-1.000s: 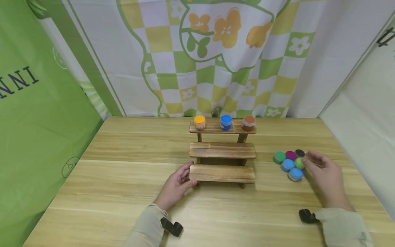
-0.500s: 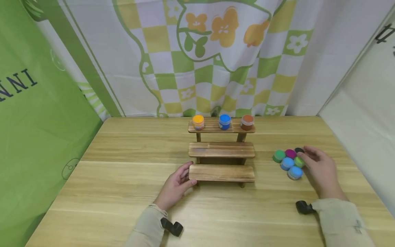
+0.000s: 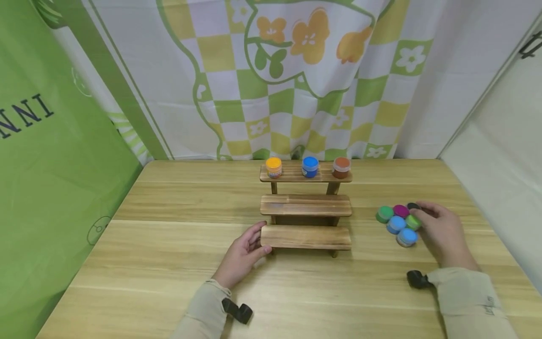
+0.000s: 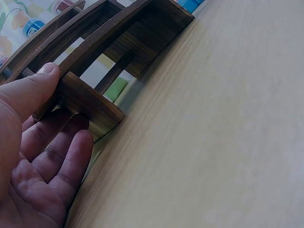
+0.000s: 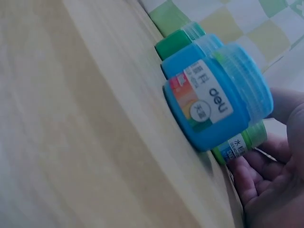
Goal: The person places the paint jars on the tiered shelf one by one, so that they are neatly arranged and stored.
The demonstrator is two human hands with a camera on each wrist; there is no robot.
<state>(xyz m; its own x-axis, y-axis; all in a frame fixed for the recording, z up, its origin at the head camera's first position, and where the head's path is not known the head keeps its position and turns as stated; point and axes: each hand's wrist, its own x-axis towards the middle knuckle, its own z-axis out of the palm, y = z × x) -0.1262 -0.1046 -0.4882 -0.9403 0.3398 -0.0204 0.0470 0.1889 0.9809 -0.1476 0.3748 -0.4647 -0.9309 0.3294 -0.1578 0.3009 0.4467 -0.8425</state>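
Note:
A three-step wooden display stand [image 3: 306,237] stands mid-table. My left hand [image 3: 239,259] holds the left end of its lowest step; in the left wrist view the thumb [image 4: 45,78] lies against the board and the other fingers reach beside the end leg. To the right, several small paint jars cluster together: green [image 3: 384,214], magenta [image 3: 400,210], black [image 3: 413,206], light green [image 3: 413,221] and two light blue, the nearer one [image 5: 209,99] large in the right wrist view. My right hand [image 3: 444,233] pinches the black jar between thumb and index finger, its contact partly hidden.
On the top step sit a yellow-orange jar [image 3: 274,167], a blue jar [image 3: 310,167] and a brown jar [image 3: 340,168]. A patterned curtain [image 3: 271,103] hangs behind the wooden table [image 3: 178,202]. Green cloth [image 3: 55,165] borders the left, white cloth [image 3: 504,132] the right.
My right hand has moved slightly away from me, from beside the light green jar to the black jar. The left hand has stayed on the stand.

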